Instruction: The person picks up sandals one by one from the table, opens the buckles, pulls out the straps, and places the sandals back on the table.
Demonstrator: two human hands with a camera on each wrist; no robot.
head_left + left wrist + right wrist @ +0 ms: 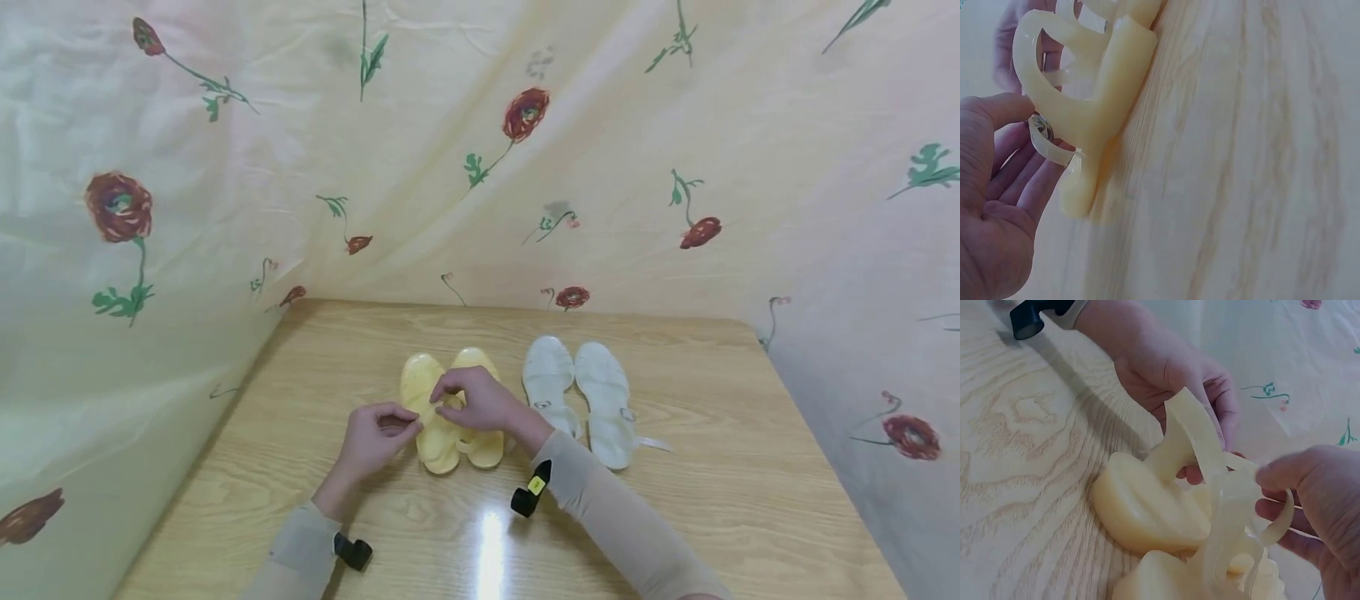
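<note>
A pair of translucent yellow jelly sandals lies side by side on the table, the left sandal [422, 375] partly covered by both hands and the right sandal [489, 450] under the right wrist. My left hand [372, 442] pinches the left sandal's ankle strap beside its small metal buckle [1042, 127], thumb against fingers. From the other side my right hand [480, 398] holds the thin strap [1282, 519] of the same sandal between thumb and fingers. In the right wrist view the strap's free end curves out past the fingers. Whether it passes through the buckle cannot be told.
To the right lies a pair of whitish clear sandals [547, 375], one strap [654, 443] sticking out sideways. Both pairs rest on a wood-grain table [720, 467]. Flower-printed cloth [420, 150] hangs behind and along the sides.
</note>
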